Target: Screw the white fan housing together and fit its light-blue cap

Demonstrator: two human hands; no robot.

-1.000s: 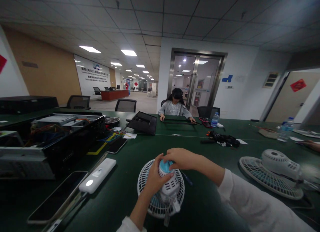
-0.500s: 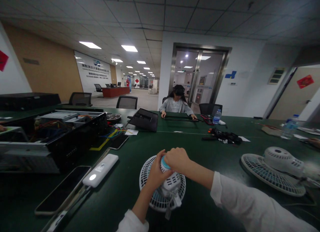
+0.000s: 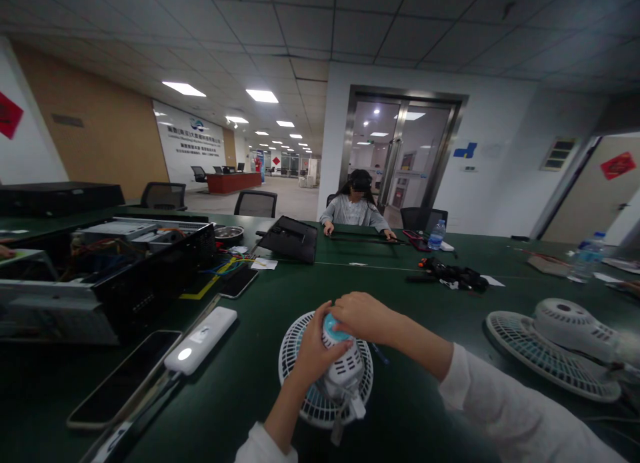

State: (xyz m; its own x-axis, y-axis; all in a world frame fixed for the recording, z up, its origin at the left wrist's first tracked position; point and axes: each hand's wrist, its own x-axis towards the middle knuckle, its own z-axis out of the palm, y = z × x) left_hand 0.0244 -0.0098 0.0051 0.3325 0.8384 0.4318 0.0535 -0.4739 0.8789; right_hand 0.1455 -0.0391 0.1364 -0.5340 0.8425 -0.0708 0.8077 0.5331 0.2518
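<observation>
A small white desk fan [image 3: 345, 366] lies on the table in front of me, its round grille facing down and its motor housing up. My left hand [image 3: 315, 350] is wrapped round the housing from the left side. At the top of the housing is a light blue cap [image 3: 331, 326], and the curled fingers of my right hand [image 3: 365, 316] grip its right edge. Those fingertips are partly hidden. A thin dark blue object [image 3: 380, 354] shows just right of the grille; its kind is unclear.
A second fan [image 3: 560, 330] lies to the right. On the left are an opened computer case [image 3: 150, 270], a white power bank [image 3: 203, 340] and a phone [image 3: 125, 380]. A monitor [image 3: 290, 240] lies further back. Across the table, a person [image 3: 356, 210] holds a dark panel.
My right hand has shifted slightly right, with its wrist lower, uncovering more of the blue cap. The thin blue object beside the grille has come into view. My left hand keeps its hold.
</observation>
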